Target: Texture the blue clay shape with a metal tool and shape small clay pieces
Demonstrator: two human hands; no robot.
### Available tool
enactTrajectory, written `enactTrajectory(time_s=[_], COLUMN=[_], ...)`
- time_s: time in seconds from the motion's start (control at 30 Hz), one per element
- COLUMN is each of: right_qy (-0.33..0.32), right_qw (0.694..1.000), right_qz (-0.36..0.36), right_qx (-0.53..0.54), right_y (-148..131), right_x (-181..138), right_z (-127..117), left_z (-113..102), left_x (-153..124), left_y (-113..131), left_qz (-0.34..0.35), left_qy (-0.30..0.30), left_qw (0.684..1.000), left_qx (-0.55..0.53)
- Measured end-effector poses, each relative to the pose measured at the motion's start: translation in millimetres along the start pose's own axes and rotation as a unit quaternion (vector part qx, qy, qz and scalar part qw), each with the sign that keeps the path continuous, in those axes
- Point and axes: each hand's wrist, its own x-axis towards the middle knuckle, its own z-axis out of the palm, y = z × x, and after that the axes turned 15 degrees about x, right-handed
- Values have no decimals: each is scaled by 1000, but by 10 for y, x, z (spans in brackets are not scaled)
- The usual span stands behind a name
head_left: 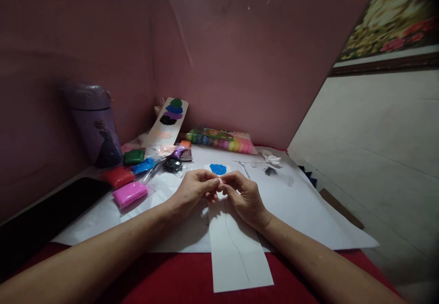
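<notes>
My left hand (194, 189) and my right hand (242, 195) meet fingertip to fingertip above a long white paper strip (236, 249) that carries a pencil line. Both hands are pinched closed; whatever lies between the fingers is too small to make out. Just beyond the fingers, a patch of blue clay (218, 169) is pressed onto the far end of the strip.
Bagged clay lies at the left: pink (130, 194), red (118, 176), green (133, 156), blue (144, 165), black (172, 165). A colour sample card (170, 122) leans on the pink wall. A multicolour clay pack (219, 140), a purple bottle (96, 123), white clay bits (272, 159) and a black phone (44, 217) surround them.
</notes>
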Motion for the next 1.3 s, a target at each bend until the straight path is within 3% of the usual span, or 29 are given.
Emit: enactTrajectory(time_s=[0.43, 0.63, 0.77, 0.9, 1.13, 1.3], right_qy=[0, 1, 27, 69, 78, 13], right_qw=[998, 999, 999, 997, 996, 999], right_qz=[-13, -6, 0, 17, 38, 33], right_qx=[-57, -43, -47, -24, 14, 40], right_y=[-37, -75, -34, 58, 87, 16], right_x=[-1, 6, 4, 15, 34, 11], right_z=[-3, 7, 11, -6, -17, -8], left_z=[-8, -10, -6, -34, -43, -12], left_x=[18, 33, 39, 58, 35, 34], left_y=[9, -9, 24, 32, 18, -27], left_qz=[2, 7, 9, 3, 1, 14], left_qy=[22, 4, 59, 121, 62, 54], left_qw=[1000, 1000, 998, 992, 997, 998], left_qx=[-14, 6, 21, -29, -36, -30])
